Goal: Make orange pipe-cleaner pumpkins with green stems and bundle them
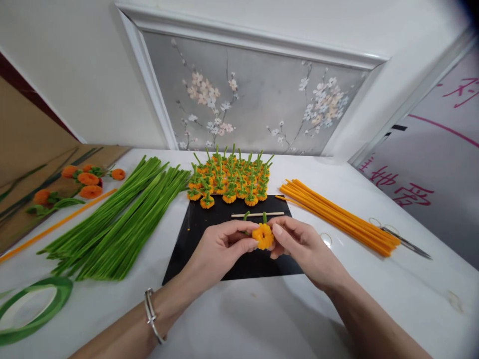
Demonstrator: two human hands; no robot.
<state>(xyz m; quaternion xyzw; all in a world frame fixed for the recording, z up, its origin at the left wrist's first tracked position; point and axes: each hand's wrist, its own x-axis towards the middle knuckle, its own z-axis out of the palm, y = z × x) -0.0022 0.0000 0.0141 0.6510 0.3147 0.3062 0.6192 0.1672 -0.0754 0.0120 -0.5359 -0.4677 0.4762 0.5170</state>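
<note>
Between my hands is an orange pipe-cleaner flower (263,236) with green stem ends sticking up behind it. My left hand (222,248) pinches its left side with thumb and fingers. On the other side, my right hand (304,248) grips the flower's right edge, its thumb at the front. Both hands hover over a black mat (183,249). A thin pale stick (258,215) lies across the mat just beyond the flower. Many finished orange flowers (230,179) with green stems stand upside down in rows at the mat's far edge.
Green pipe cleaners (119,224) lie in a heap on the left, near a roll of green tape (62,294). Orange pipe cleaners (340,217) and scissors (407,242) lie on the right. Orange flowers (90,184) rest at the far left. A framed wall panel (254,89) rises behind the table.
</note>
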